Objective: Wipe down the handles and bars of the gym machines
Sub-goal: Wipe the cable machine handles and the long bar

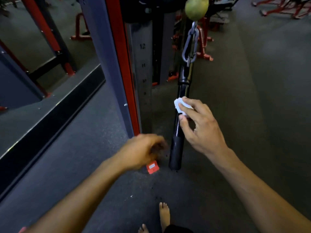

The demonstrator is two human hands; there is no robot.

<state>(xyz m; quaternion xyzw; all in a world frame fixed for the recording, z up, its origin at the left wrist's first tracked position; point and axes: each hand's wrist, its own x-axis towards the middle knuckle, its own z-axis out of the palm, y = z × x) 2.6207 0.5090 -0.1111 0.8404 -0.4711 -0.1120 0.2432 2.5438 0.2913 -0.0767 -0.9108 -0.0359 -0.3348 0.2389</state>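
Mirror (pixel 42 68), far left. Red-and-grey machine upright (pixel 117 64), numbered weight stack (pixel 143 64) beside it. My left hand (pixel 143 150): blurred, fingers curled, grip unclear. Black bar (pixel 182 98) hanging from carabiner (pixel 190 46). My right hand (pixel 200 125): pinching white wipe (pixel 180 105) against the bar's middle.

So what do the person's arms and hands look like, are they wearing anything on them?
Nothing at all. Both forearms are bare right up to the edge of the picture, with no sleeves showing. The left hand and the right hand have no gloves, and no rings, watch or bands can be seen. The left hand is blurry, so small details there are hard to tell.
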